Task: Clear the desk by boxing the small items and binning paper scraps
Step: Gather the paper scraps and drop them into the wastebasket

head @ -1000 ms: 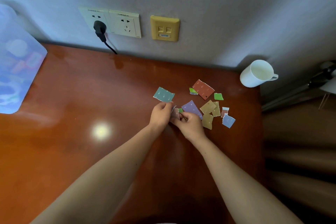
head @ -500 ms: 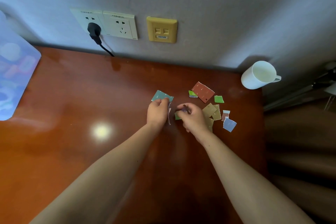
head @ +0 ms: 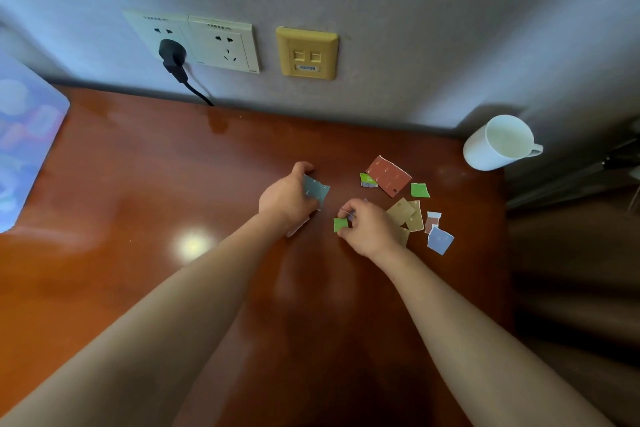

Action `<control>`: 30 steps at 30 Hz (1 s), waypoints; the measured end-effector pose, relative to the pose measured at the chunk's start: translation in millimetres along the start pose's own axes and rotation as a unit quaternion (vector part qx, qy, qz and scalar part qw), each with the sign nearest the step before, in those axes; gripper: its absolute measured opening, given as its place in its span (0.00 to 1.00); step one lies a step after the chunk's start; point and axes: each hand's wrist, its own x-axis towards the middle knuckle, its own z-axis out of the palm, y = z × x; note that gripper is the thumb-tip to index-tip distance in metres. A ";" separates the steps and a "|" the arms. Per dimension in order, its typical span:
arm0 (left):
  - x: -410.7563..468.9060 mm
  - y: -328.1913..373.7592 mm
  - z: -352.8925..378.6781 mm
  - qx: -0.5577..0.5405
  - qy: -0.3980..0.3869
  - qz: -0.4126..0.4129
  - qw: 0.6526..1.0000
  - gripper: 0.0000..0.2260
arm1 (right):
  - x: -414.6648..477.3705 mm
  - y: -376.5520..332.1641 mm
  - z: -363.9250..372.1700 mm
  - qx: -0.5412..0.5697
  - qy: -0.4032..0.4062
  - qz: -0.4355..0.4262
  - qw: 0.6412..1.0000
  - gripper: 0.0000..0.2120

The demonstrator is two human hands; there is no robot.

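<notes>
1. Since half a second ago, the left hand [head: 289, 198] has curled round the teal scrap [head: 317, 188].
2. At the frame's left the blue box [head: 24, 149] is cut off and blurred; the right hand [head: 370, 227] partly hides one tan piece.
3. It pinches one green scrap [head: 340, 224].
4. Loose on the desk [head: 138, 184]: one red scrap [head: 389, 175], three tan scraps [head: 401, 211], one blue scrap [head: 440, 240].

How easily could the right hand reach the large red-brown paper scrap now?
Probably yes: only bare desk lies between the right hand and the red-brown paper scrap, though that hand pinches a green scrap.
</notes>
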 end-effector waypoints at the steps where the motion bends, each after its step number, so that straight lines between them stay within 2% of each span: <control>1: 1.6 0.1 -2.4 0.018 -0.003 -0.004 1.000 0.25 | 0.7 0.1 0.1 -0.001 -0.002 0.002 1.000 0.09; 6: 6.7 -2.2 -5.5 0.057 -0.004 -0.029 0.998 0.21 | 0.8 1.8 1.9 -0.016 0.007 -0.015 1.000 0.13; 11: -1.0 -3.4 4.4 0.037 0.019 -0.039 0.998 0.15 | 1.8 1.0 0.5 -0.037 -0.004 -0.001 0.999 0.09; 13: -4.1 -5.9 12.0 -0.008 0.016 -0.050 0.999 0.12 | 2.4 1.3 -0.1 -0.042 -0.007 0.006 0.999 0.06; 16: -7.4 -11.0 23.6 -0.132 0.001 -0.085 0.988 0.09 | -1.0 5.9 3.3 -0.029 0.000 0.003 1.000 0.07; 18: -9.0 -12.2 29.9 -0.277 -0.004 -0.121 0.953 0.09 | -6.5 6.8 5.5 0.088 0.012 0.023 0.996 0.07; 19: -10.2 -11.2 31.6 -0.348 -0.005 -0.138 0.927 0.08 | -9.6 6.4 5.9 0.201 0.009 0.048 0.978 0.06; 20: -11.5 -8.8 32.5 -0.397 -0.006 -0.150 0.906 0.07 | -11.7 5.9 5.5 0.325 0.002 0.076 0.943 0.04; 22: -14.6 -2.4 32.2 -0.441 -0.016 -0.159 0.883 0.08 | -13.9 8.4 3.4 0.515 -0.008 0.122 0.848 0.05; 24: -17.0 5.5 31.4 -0.460 -0.029 -0.157 0.873 0.07 | -15.5 11.6 -1.7 0.628 -0.031 0.140 0.765 0.08; 26: -18.5 11.8 32.1 -0.470 -0.036 -0.158 0.868 0.07 | -15.4 13.5 -6.8 0.687 -0.049 0.149 0.709 0.10; 28: -18.5 15.4 34.4 -0.478 -0.039 -0.165 0.862 0.08 | -12.6 13.9 -10.0 0.689 -0.035 0.164 0.705 0.13; 30: -18.8 19.1 36.1 -0.485 -0.042 -0.169 0.857 0.09 | -7.5 16.5 -8.9 0.648 0.005 0.189 0.738 0.14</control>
